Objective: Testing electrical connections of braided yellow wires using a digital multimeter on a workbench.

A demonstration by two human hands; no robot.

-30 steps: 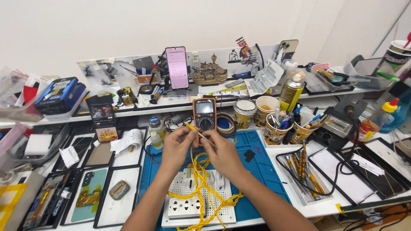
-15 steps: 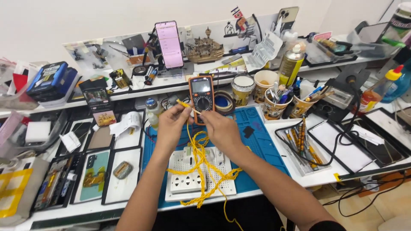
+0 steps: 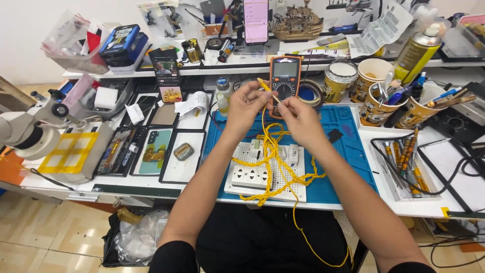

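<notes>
2 bare hands meet above the blue rubber work mat (image 3: 348, 151), and against the view of 1 second ago they have risen from just over the white perforated board (image 3: 268, 174) to the level of the orange handheld multimeter (image 3: 285, 83) propped at the mat's far edge. The tangle of yellow twisted wire (image 3: 275, 151) has lifted with them and now runs in a taut strand from the board up to the fingers. My judgement is that the work has passed from handling wire on the board to bringing a wire end up for closer handling in front of the meter.

Largest to smallest: the long white workbench (image 3: 454, 202) carries the mat, with a white shelf (image 3: 202, 68) behind it crowded with boxes, a phone on a stand and a yellow spray can (image 3: 417, 50). At the left edge stands a white microscope (image 3: 30, 134) beside black-framed trays (image 3: 182, 156) of phone parts. Paper cups of tools (image 3: 376, 98) sit to the right. A pale tiled floor shows below.

The left hand (image 3: 242, 106) pinches a yellow-tipped probe or wire end (image 3: 263, 84) between thumb and forefinger, its other fingers curled. The right hand (image 3: 298, 114) pinches the wire just beside it, fingertips close together; 1 loose strand hangs off the bench edge.
</notes>
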